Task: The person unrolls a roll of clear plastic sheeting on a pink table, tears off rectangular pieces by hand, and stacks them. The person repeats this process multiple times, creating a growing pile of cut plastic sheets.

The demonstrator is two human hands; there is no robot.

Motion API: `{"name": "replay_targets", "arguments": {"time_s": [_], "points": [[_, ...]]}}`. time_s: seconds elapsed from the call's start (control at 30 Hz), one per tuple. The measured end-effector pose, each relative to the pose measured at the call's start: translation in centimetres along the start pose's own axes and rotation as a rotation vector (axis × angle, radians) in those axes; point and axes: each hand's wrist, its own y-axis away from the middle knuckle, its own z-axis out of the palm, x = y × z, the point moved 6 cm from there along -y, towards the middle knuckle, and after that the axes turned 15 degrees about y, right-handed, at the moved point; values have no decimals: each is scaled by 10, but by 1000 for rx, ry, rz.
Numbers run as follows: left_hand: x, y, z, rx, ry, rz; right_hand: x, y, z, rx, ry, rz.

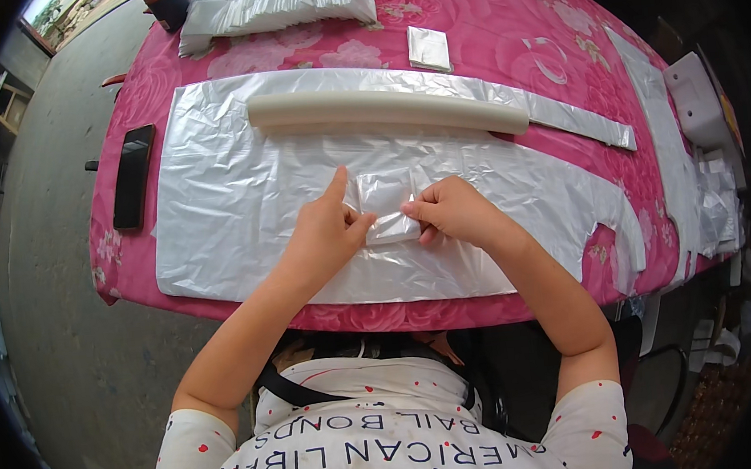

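A small square packet of folded, shiny white plastic (pixel 388 199) lies in front of me on a large flat white plastic bag (pixel 219 177) with a cut-out handle end at the right. My right hand (pixel 451 211) pinches the packet's right edge between thumb and fingers. At the left edge, my left hand (pixel 328 225) touches it with the thumb; the index finger points away from me, well apart from the thumb, and the other fingers are partly hidden. Beyond both hands, a long beige tube (pixel 383 111) rests across the bag.
Pink flowered cloth (pixel 306 48) covers the table. A black phone (pixel 134 178) lies at the left. Farther back are another small folded packet (pixel 428 48), a heap of white plastic (pixel 284 3) and a dark container (pixel 164 5). More white plastic sheeting (pixel 664 138) lies along the right edge.
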Motion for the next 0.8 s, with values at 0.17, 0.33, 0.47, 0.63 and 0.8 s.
{"name": "replay_targets", "arguments": {"time_s": [0.17, 0.33, 0.47, 0.63, 0.8], "points": [[12, 10, -2, 81, -235, 250, 4, -3, 1, -4, -26, 25], [29, 24, 17, 117, -559, 703, 0, -1, -2, -2, -19, 35], [27, 21, 45, 48, -692, 769, 0, -2, -2, 29, -28, 30], [5, 6, 54, 22, -665, 548, -2, 1, 0, 44, -50, 23], [2, 7, 54, -8, -634, 550, -3, 9, 2, 206, 87, -70]]}}
